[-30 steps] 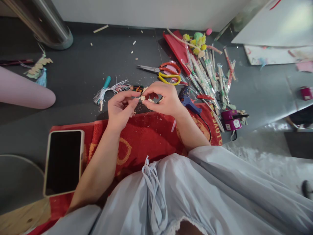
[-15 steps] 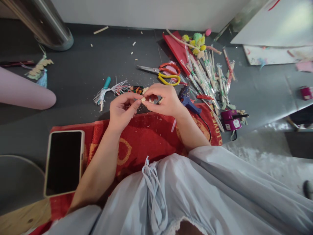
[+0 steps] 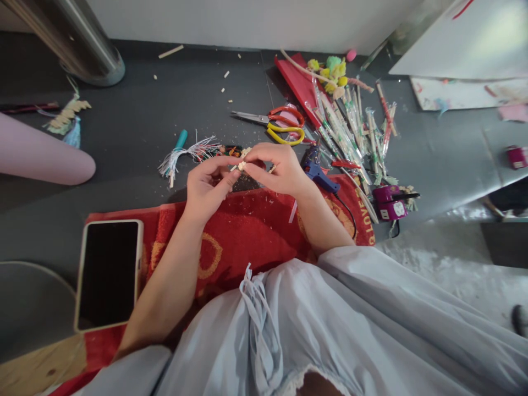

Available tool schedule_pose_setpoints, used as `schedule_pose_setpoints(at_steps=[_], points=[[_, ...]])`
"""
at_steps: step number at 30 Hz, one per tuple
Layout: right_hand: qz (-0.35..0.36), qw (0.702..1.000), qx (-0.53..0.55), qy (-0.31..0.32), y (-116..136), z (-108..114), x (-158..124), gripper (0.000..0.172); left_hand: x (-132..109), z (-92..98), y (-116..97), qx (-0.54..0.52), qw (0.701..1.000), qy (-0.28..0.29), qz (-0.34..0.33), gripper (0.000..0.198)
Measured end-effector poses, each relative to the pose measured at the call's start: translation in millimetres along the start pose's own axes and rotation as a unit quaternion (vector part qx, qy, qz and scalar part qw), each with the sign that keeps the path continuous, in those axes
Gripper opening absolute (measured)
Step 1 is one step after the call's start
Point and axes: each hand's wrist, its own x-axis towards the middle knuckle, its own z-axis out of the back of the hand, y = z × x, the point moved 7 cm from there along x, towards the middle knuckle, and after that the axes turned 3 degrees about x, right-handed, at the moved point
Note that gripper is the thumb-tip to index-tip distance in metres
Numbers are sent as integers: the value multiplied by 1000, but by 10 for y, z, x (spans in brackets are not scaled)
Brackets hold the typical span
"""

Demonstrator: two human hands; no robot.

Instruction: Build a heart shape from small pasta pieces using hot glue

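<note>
My left hand (image 3: pixel 209 186) is closed, thumb and forefinger pinching the left side of a small cream-coloured knobbly piece (image 3: pixel 241 165). From the other side my right hand (image 3: pixel 277 169) pinches the same piece, its fingers curled and partly hiding it. Another pale bit shows just beyond the right fingertips. Behind the left fingers lies a tassel of white and red threads (image 3: pixel 193 151), with a teal-handled tool (image 3: pixel 180 140) beside it. Scissors (image 3: pixel 284 126) with one red and one yellow handle rest a little beyond my hands. A blue glue gun (image 3: pixel 319 175) lies by my right wrist.
A red towel (image 3: pixel 251 220) is spread under my forearms, with a phone (image 3: pixel 108 275) on its left. Wrapped sticks (image 3: pixel 342 124) pile up at the right, near a purple device (image 3: pixel 389 203). Pale crumbs dot the dark table (image 3: pixel 206 77). A metal post (image 3: pixel 88 44) stands at back left.
The fingers have shifted slightly around the small cream piece, and the right thumb now presses against it. Everything else stays in place.
</note>
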Motion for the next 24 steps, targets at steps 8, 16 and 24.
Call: schedule_pose_setpoints(at_steps=[8,16,24], points=[[-28,999,7,34,-34,-43,-2,47,4,22,45,4,1000,-7,23,34],[-47,998,26,44,-64,-70,4,51,1,3,62,-17,999,-7,29,35],[-107,993,45,37,-109,-10,0,63,5,19,183,-107,986,-29,128,47]])
